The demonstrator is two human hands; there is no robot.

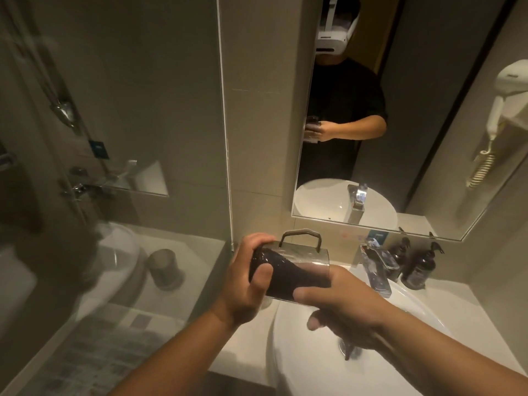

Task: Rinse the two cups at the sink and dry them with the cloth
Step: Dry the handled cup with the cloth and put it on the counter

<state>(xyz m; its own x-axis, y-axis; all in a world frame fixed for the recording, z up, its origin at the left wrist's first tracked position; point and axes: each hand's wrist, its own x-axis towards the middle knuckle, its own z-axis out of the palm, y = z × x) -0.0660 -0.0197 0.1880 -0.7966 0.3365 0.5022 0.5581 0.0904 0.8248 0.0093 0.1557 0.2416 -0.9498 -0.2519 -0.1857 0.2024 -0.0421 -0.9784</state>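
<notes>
Above the white round basin (300,352), the left hand (245,284) gripped the base end of a clear glass mug with a dark handle (303,252), held on its side. The right hand (343,307) clasped a dark cloth (288,274) stuffed into the mug's mouth, fingers curled round it.

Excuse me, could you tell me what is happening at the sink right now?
A person is drying a clear glass cup over the white sink. The left hand grips the cup sideways, handle up, while the right hand works a dark cloth inside it. No water is visibly running from the tap.
</notes>
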